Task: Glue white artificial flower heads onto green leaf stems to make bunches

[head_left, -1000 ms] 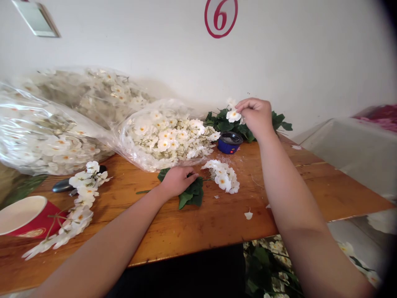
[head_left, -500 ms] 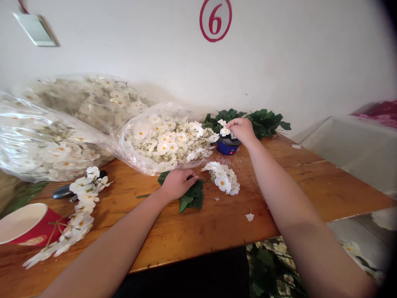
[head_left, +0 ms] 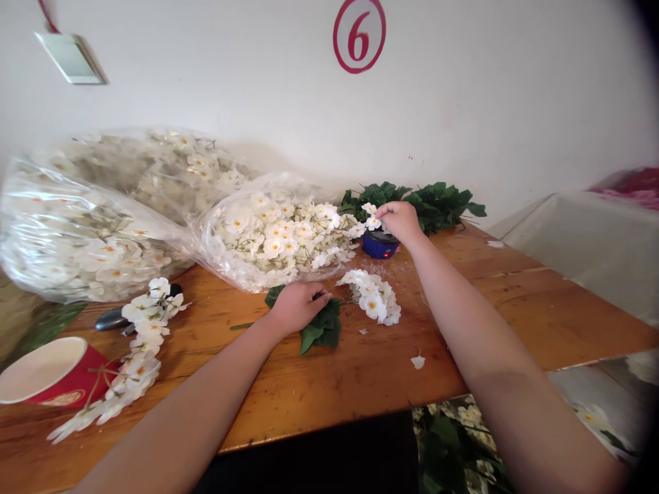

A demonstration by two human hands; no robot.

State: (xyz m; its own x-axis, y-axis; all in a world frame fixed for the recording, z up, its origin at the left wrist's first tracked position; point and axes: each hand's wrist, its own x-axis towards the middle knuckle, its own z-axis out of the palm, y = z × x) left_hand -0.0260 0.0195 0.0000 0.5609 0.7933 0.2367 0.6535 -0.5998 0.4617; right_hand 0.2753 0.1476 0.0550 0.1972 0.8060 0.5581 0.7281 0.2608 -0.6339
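My right hand (head_left: 401,221) pinches a small white artificial flower (head_left: 371,218) just above a round blue pot (head_left: 379,245) with a dark top and a small red light. Whether the flower touches the pot's contents I cannot tell. My left hand (head_left: 298,306) is closed over a green leafy stem (head_left: 322,329) lying on the wooden table, its stalk end poking out to the left. To the right of those leaves lies a curved spray of white flowers (head_left: 375,298), its thin stalk running to the leaves.
Clear plastic bags (head_left: 103,233) of white flowers fill the back left. Green leaf bunches (head_left: 443,206) lie behind the blue pot. At the left are a red paper bucket (head_left: 62,374), a longer flower spray (head_left: 141,350) and a dark-handled tool (head_left: 110,318). Loose petals (head_left: 417,361) dot the table.
The whole view has shifted slightly to the right and down. Both hands keep almost the same positions, the right with the flower above the pot, the left on the leaves.
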